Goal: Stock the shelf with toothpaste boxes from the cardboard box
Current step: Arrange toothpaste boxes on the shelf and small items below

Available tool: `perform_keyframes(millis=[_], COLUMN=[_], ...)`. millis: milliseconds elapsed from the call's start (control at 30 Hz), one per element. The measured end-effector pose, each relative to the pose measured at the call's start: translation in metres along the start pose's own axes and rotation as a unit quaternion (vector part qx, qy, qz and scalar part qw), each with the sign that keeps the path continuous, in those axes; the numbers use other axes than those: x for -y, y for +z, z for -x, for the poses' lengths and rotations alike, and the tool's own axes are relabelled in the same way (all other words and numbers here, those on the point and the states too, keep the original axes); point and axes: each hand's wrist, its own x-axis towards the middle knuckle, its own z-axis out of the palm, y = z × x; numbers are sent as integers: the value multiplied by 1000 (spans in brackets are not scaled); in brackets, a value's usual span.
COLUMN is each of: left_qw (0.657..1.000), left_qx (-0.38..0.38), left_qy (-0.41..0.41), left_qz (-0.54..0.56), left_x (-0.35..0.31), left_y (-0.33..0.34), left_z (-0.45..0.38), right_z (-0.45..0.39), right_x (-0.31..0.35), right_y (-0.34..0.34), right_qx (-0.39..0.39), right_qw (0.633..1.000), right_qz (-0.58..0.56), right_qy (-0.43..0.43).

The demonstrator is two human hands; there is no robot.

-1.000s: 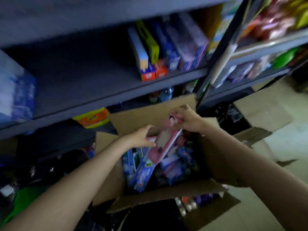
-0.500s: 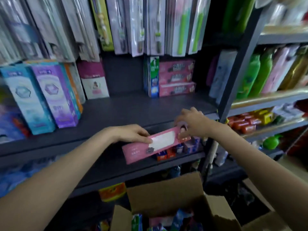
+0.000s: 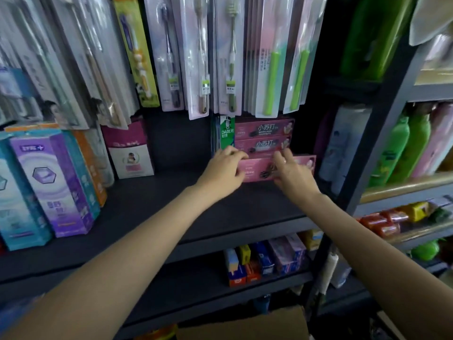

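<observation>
Two bare hands reach forward onto a dark shelf [image 3: 171, 207], both laid on one pink toothpaste box [image 3: 259, 168] that lies on its long side. The left hand [image 3: 224, 171] curls over the box's left end, fingers along its top edge. The right hand [image 3: 293, 176] covers the box's front right of centre, fingers spread and pointing up; whether it grips or only presses cannot be told. The box's right end, printed with a face, sticks out past the right hand.

Directly behind the hands, two matching pink boxes [image 3: 263, 137] are stacked flat, and the held box sits in front of them at their base. Touching the stack's left side, just above the left hand, stands a green Darlie box [image 3: 227, 133].

To the left of the left hand the shelf surface is bare back to the rear, as far as a small maroon-and-white carton [image 3: 130, 153]. Further left stand tall purple and teal boxes [image 3: 51, 182] close to the front edge. Below the wrists, the shelf is open to its front lip.

Above the hands hang toothbrush packs [image 3: 201, 57], their lower ends just over the stack. Right of the right hand rises a dark upright post [image 3: 382, 133], with green bottles [image 3: 402, 153] beyond it. Under the forearms, a cardboard box flap [image 3: 245, 325] shows at the bottom edge.
</observation>
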Motion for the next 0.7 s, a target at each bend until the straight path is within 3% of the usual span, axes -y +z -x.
perform_keyframes(millis=[200,700], left_qw=[997,993], left_qx=[57,82], left_qy=[-30,-71], left_qz=[-49,-57], left_x=[24,47], left_y=[33,52], left_z=[-15,-5], right_z=[-58,-98], right_x=[-23,-12], right_y=[34,64], right_qx=[-29,14], right_qw=[996,991], right_qz=[-35,-119], right_qy=[82,65])
